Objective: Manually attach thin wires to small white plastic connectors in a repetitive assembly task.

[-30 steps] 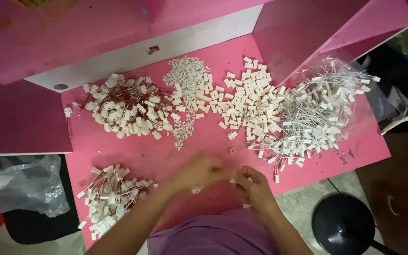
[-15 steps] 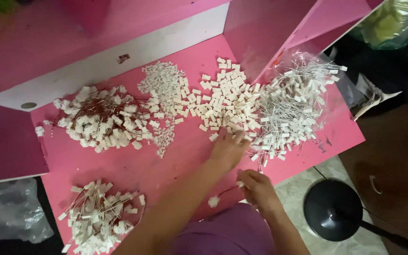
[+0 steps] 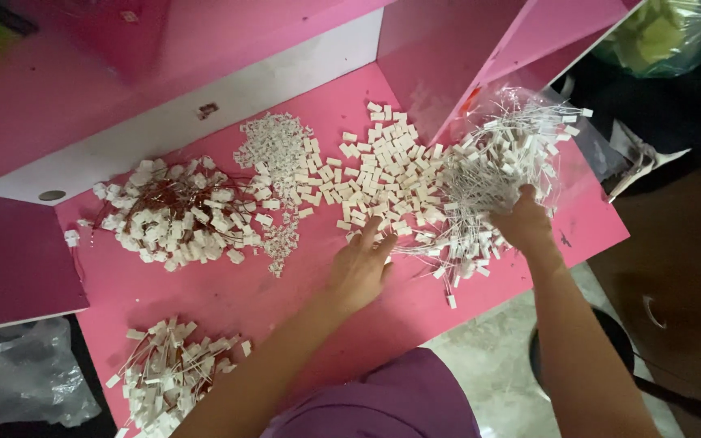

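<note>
Pink worktable [image 3: 229, 296] fills the frame, parts sorted by kind into separate heaps. At centre, the left hand [image 3: 359, 272] lies with fingers spread at the loose white connector pile [image 3: 375, 174]; at right, the right hand [image 3: 522, 223] curls into the white wired-connector heap [image 3: 496, 170], grasp hidden.

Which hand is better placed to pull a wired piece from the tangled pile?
Right. The right hand already rests on the wired pile; the left hand lies flat by the loose white blocks, apart from the wires.
</note>
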